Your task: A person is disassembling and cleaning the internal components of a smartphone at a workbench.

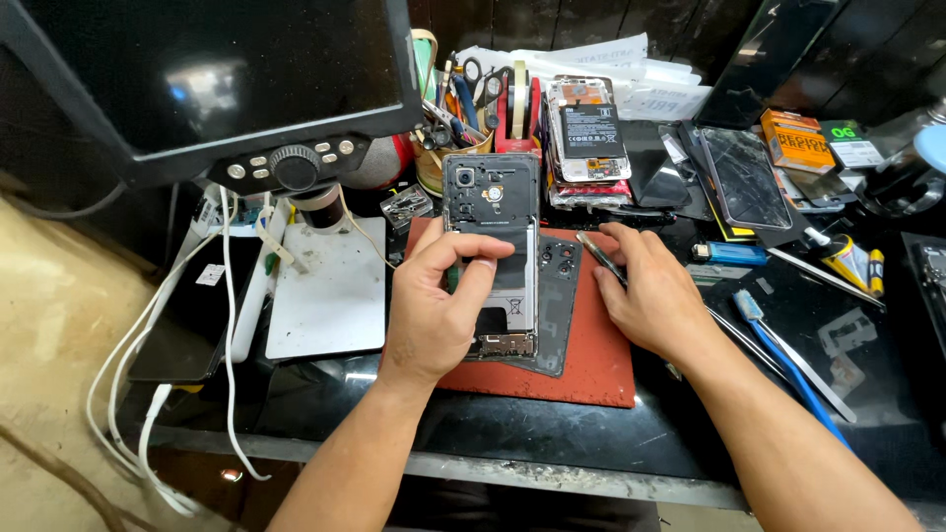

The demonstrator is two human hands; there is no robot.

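An opened phone [491,258] with its back removed stands tilted upright over a red mat, showing its dark inner frame, camera module at the top and battery (grey-white) below. Its dark back cover [558,296] lies flat just beside it, partly underneath.

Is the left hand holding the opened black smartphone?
Yes, the left hand grips the opened black smartphone, tilted up over the red rectangular work mat.

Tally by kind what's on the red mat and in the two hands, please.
Opened phone, in left hand: 1
Back cover on mat: 1
Tweezers, at right hand: 1
Total: 3
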